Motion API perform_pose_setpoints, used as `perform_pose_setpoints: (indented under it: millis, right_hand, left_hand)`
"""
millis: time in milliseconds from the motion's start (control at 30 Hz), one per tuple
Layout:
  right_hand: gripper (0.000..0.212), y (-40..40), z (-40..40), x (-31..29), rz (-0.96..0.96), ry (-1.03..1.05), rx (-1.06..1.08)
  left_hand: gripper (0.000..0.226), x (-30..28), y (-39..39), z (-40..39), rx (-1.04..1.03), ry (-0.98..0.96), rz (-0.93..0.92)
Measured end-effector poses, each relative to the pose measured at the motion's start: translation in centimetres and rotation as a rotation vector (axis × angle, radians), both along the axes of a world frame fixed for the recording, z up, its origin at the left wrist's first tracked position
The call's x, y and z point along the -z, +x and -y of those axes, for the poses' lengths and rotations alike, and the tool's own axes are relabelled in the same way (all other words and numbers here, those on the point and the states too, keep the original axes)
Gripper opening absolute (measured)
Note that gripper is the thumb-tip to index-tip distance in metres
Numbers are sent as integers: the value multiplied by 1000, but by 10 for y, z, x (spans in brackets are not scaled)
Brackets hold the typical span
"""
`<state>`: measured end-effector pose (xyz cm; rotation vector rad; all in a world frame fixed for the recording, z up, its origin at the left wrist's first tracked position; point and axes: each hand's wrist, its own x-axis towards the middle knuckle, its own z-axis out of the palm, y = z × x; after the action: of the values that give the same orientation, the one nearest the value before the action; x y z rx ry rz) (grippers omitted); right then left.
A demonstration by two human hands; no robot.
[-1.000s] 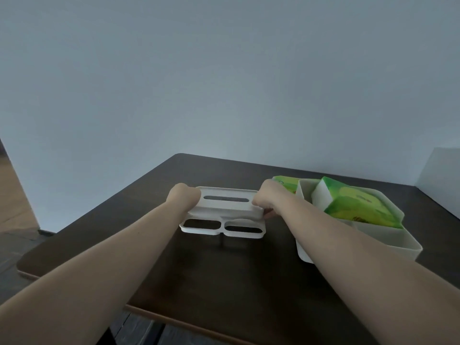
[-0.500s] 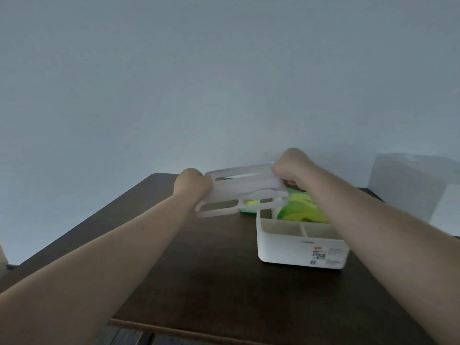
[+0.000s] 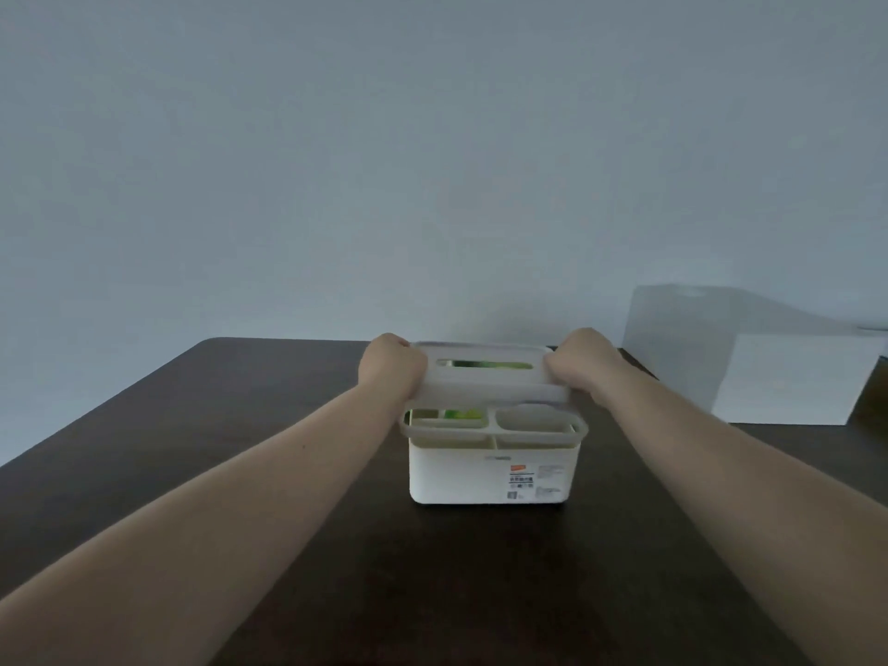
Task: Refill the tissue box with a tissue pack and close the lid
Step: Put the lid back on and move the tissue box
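Observation:
A white plastic tissue box [image 3: 490, 473] stands on the dark table, its labelled front wall facing me. Just above the box's top I hold the white lid [image 3: 490, 391], which has a slot and two openings. My left hand [image 3: 391, 370] grips the lid's left end and my right hand [image 3: 579, 365] grips its right end. A green tissue pack [image 3: 461, 414] shows through the lid's openings, inside the box. The lid looks blurred and slightly tilted; whether it is seated on the rim is unclear.
The dark wooden table [image 3: 240, 425] extends to the left and toward me. A white rectangular block [image 3: 788, 382] stands at the back right against the pale wall.
Both hands carried the lid from the table at the left, up and over to the right, and lowered it onto the box's top. The view has shifted, so the box is now centred.

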<state>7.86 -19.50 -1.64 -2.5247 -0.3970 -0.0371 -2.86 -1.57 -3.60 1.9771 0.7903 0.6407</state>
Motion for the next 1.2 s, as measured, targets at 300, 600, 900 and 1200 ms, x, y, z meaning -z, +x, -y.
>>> perform_pose_setpoints:
  millis: [300, 600, 900, 1200]
  right_hand:
    - [24, 14, 6, 24, 1, 2, 23]
    - [22, 18, -7, 35, -4, 75, 66]
    - [20, 26, -8, 40, -25, 100, 100]
    - [28, 36, -12, 43, -30, 91, 122]
  left_hand:
    - [24, 14, 13, 8, -34, -158, -7]
    - [32, 15, 7, 14, -79, -262, -17]
    - [41, 17, 14, 12, -33, -253, 18]
    - [23, 23, 28, 6, -10, 123, -352]
